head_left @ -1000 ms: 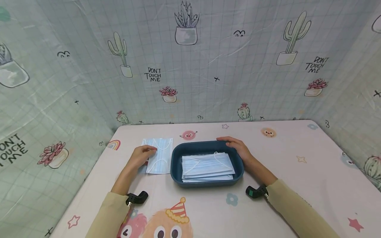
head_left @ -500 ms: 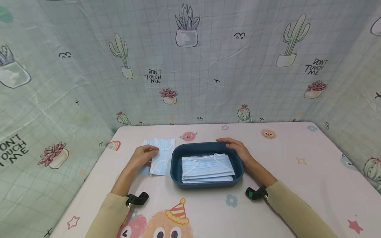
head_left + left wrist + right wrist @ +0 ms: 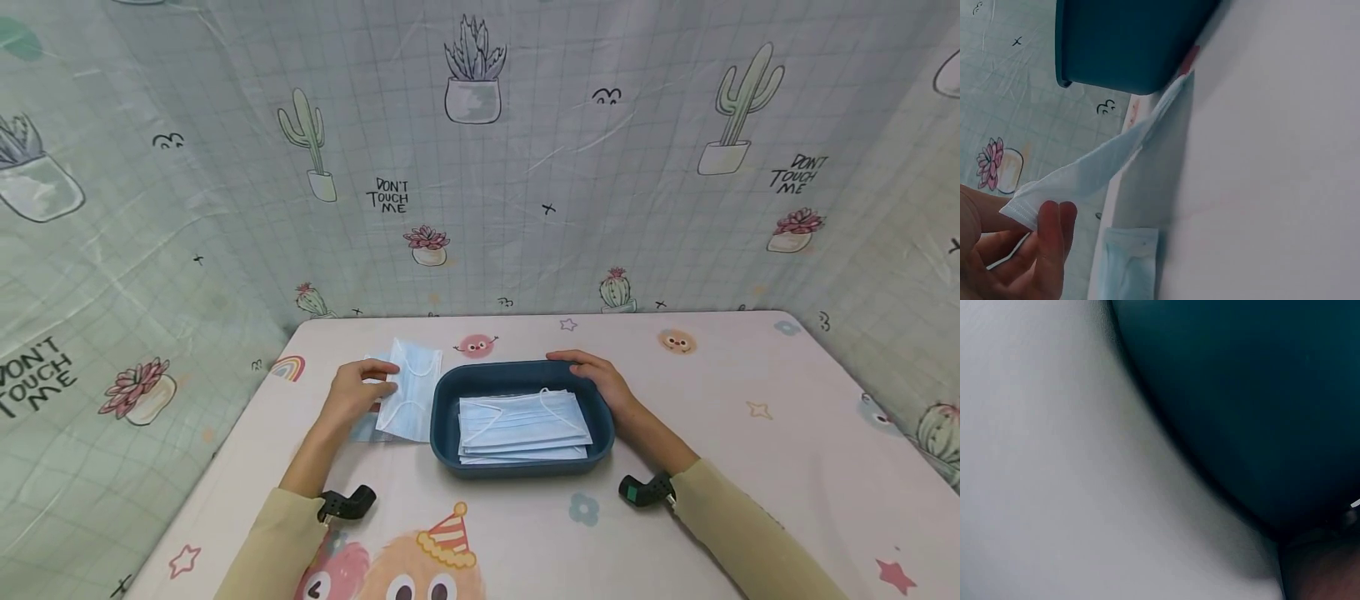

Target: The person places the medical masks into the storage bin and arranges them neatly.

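- My left hand [image 3: 358,393] pinched the near edge of a blue face mask [image 3: 410,390], thumb and fingers curled onto it, and had that edge raised off the table [image 3: 750,467].
- From the left wrist view, the mask [image 3: 1097,172] sloped up from the table towards my fingers [image 3: 1047,231], its far corner down beside the tray [image 3: 1129,44].
- The mask sat just left of the dark blue tray [image 3: 447,398], touching or nearly touching its left wall; I could not tell which.
- A second mask [image 3: 1127,262] lay flat on the table below the lifted one; only a sliver of it showed in the head view.
- My right hand [image 3: 597,379] rested on the far right corner of the tray, fingers laid along the rim and curved loosely over it, holding the tray in place.
- The right wrist view showed only the tray's dark wall [image 3: 1247,406] against the pale table, with a bit of my hand at the bottom corner, so the fingers could not be read there.
- Inside the tray lay a flat stack of masks [image 3: 522,423], white ear loops on top.
- The tray stood near the middle of the table, on a cloth printed with cartoon faces and stars.
- A cactus-printed curtain [image 3: 525,167] hung behind and to both sides.
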`<state>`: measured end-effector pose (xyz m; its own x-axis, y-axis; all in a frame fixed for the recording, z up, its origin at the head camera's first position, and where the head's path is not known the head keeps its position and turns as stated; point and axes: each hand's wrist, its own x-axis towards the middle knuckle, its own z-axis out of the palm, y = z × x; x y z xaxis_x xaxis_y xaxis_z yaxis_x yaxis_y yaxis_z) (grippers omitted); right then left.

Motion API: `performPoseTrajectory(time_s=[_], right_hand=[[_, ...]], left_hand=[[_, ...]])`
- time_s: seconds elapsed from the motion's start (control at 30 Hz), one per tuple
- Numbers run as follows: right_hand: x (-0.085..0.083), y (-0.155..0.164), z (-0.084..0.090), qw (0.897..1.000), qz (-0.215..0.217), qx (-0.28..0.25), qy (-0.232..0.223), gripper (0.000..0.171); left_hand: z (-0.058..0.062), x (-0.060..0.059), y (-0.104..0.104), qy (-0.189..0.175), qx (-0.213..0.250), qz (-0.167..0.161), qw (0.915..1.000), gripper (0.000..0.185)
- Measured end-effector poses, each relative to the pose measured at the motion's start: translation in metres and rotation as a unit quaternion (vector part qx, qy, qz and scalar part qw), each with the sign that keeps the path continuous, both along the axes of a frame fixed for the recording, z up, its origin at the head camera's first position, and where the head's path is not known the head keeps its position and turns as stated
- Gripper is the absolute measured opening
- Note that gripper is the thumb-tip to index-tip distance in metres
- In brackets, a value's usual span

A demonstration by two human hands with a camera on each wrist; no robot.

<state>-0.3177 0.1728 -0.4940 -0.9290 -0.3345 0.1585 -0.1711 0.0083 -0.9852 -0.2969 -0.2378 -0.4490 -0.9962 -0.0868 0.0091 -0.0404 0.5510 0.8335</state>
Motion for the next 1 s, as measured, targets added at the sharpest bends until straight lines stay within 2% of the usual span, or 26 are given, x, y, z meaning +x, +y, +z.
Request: performPoseTrajectory(time_s=[0.4, 0.7, 0.9, 1.0], right_hand=[[0.001, -0.001, 0.002, 1.000, 0.001, -0.017, 0.000, 0.046], [0.000, -0.001, 0.000, 1.000, 0.002, -0.018, 0.002, 0.045], [0.001, 0.000, -0.001, 1.000, 0.002, -0.023, 0.008, 0.045], [0.001, 0.000, -0.002, 1.000, 0.003, -0.027, 0.006, 0.045]], left_hand=[[0.042, 0.020, 0.014, 0.080, 0.025, 0.001, 0.9965, 0.029], [0.059, 0.033, 0.021, 0.126, 0.047, -0.015, 0.9909, 0.027], [0.072, 0.043, 0.032, 0.160, 0.067, -0.036, 0.9842, 0.026], [0.078, 0.047, 0.039, 0.173, 0.062, -0.046, 0.9818, 0.026]])
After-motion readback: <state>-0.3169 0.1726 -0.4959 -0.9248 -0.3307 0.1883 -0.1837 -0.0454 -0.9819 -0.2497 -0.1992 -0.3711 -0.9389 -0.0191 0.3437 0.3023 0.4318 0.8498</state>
